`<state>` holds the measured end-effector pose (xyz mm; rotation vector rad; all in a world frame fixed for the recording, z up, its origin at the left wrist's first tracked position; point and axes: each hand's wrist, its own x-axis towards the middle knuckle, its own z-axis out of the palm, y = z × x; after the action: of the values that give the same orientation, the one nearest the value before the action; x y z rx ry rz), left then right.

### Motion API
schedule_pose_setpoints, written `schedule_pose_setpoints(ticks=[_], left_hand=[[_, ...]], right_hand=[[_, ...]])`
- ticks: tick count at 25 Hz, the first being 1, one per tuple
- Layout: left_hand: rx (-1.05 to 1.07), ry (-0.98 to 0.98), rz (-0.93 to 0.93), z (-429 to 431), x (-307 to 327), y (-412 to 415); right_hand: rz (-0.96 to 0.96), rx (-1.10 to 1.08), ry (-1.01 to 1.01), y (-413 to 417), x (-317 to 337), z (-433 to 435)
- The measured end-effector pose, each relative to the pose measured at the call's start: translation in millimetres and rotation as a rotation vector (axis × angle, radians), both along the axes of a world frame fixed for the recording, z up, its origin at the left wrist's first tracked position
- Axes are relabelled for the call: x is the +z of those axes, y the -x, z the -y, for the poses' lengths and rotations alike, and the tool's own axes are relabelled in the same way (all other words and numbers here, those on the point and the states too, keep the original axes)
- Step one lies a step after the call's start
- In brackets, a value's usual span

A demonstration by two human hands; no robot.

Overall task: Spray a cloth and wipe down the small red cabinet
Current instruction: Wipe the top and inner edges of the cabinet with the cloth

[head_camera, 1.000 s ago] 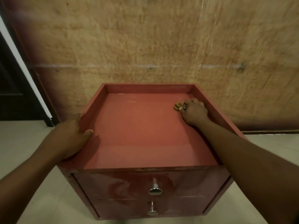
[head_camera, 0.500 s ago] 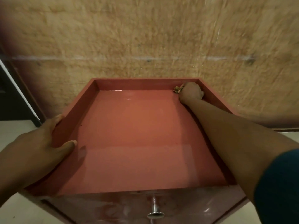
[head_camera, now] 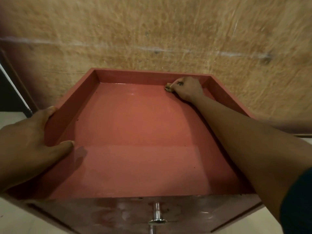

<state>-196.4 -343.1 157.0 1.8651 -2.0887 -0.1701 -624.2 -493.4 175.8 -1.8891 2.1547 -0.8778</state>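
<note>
The small red cabinet [head_camera: 135,141] fills the view from above, its recessed top glossy and walled by a raised rim. My right hand [head_camera: 189,89] reaches to the far right corner of that top and is closed on a small tan cloth [head_camera: 168,87], pressing it where the back rim meets the surface. Only a wad of the cloth shows past my fingers. My left hand [head_camera: 32,142] grips the left rim, thumb inside the tray, fingers over the outer edge. A silver drawer knob [head_camera: 157,220] shows on the front below.
A rough brown board wall [head_camera: 168,39] stands directly behind the cabinet. A dark doorway with a white frame [head_camera: 11,92] lies at the far left. Pale floor tiles [head_camera: 13,220] show at the lower left and right corners.
My right hand slid the cloth from the mid-right of the top back into the far right corner. The camera leaned forward and closer. My left hand kept its hold on the left rim.
</note>
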Motion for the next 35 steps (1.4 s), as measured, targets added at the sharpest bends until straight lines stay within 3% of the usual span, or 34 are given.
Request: schedule_pose_setpoints(ticks=[3, 8, 25, 35], left_hand=[[0.084, -0.058, -0.026, -17, 30, 35], [0.117, 0.012, -0.122, 5, 4, 8], [0.092, -0.004, -0.026, -32, 51, 53], [0.048, -0.002, -0.13, -37, 56, 48]], right_hand=[[-0.062, 0.168, -0.013, -20, 1, 8], [-0.041, 0.226, -0.041, -24, 5, 9], [-0.009, 0.093, -0.012, -41, -8, -95], [-0.032, 0.066, 0.034, -53, -13, -211]])
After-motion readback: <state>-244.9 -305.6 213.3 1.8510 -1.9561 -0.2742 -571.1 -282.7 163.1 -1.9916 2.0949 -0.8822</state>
